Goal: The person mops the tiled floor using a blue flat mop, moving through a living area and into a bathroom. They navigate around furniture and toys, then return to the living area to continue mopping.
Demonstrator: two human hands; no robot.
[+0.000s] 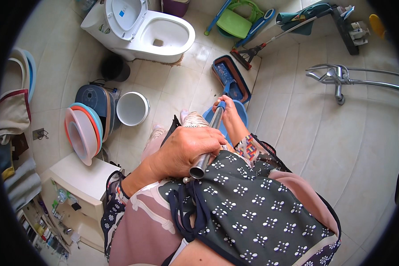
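Note:
A metal pole (pixel 216 119) with an open, hollow near end slants away from my body. My left hand (pixel 188 148) is closed round it near that end, in front of my dark patterned apron. Farther down, my right hand (pixel 226 106) wraps round the pole by a blue collar. Beyond the collar, a blue fitting (pixel 227 86) reaches into a rectangular basin (pixel 240 73) with a brown rim and blue inside. I cannot tell what kind of head the pole bears. A blue basin (pixel 240 116) stands on the floor beneath my right hand, partly hidden.
A white toilet (pixel 175 33) with raised lid stands at the far left. Nearer are a black bin (pixel 115 68), a white bucket (pixel 133 109) and stacked basins (pixel 82 133). A squeeze mop (pixel 248 55) leans beside a green folding chair (pixel 235 24). A shower tap (pixel 337 77) juts from the right wall.

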